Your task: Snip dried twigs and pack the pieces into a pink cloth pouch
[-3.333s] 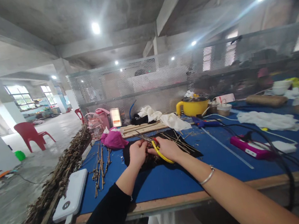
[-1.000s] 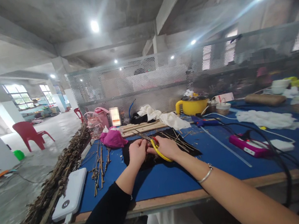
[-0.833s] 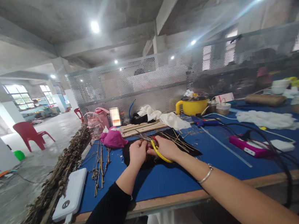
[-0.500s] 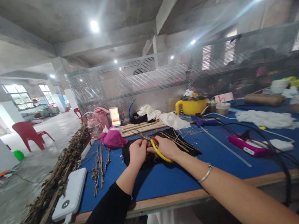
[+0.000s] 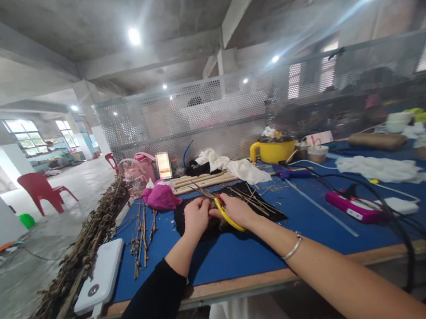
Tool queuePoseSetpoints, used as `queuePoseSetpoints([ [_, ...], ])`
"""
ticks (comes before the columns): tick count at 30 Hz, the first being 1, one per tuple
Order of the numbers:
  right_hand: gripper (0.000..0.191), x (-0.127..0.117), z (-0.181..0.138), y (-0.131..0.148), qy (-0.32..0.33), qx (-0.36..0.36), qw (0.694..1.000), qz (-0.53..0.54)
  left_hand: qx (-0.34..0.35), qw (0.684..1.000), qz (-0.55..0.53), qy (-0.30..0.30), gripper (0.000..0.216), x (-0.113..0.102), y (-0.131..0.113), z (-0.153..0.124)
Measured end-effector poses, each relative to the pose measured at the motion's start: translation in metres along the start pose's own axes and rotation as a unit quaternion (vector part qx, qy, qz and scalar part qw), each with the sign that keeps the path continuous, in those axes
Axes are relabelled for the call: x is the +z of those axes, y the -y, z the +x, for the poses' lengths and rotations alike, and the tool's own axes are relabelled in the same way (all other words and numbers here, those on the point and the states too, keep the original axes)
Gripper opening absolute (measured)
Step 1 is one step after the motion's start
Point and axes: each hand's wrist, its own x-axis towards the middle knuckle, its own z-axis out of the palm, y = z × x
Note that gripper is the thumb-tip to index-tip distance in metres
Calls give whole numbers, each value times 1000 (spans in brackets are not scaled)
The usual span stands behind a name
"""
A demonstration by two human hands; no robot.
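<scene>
Yellow-handled scissors (image 5: 223, 213), long axis diagonal, blades pointing forward and left

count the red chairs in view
2. One red chair stands at picture left; a second red chair, partly hidden, shows at the lower left edge of the mesh screen. Others may be hidden.

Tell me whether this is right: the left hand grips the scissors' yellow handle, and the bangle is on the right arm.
Wrong side: the head view shows the right hand gripping the scissors' yellow handle. The bangle is on the right arm, as you say.
</scene>
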Motion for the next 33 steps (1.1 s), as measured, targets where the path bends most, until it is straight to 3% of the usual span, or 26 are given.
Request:
queuePoseSetpoints([
  [9, 55, -1, 1, -1, 6, -15, 1000, 23, -27, 999, -27, 2, 29, -2, -7, -3],
  [14, 59, 1, 2, -2, 1, 0, 1000, -24, -39, 998, -41, -24, 24, -3, -9, 0],
  [18, 62, 3, 1, -2, 1, -7, 1000, -21, -54, 996, -75, -12, 19, -2, -9, 1],
  [25, 58, 1, 0, -2, 4, -8, 1000, -17, -23, 999, -20, -14, 22, -3, -9, 0],
  [33, 57, 0, 1, -2, 20, -8, 1000, 4, -18, 999, -34, -6, 28, -2, -3, 0],
])
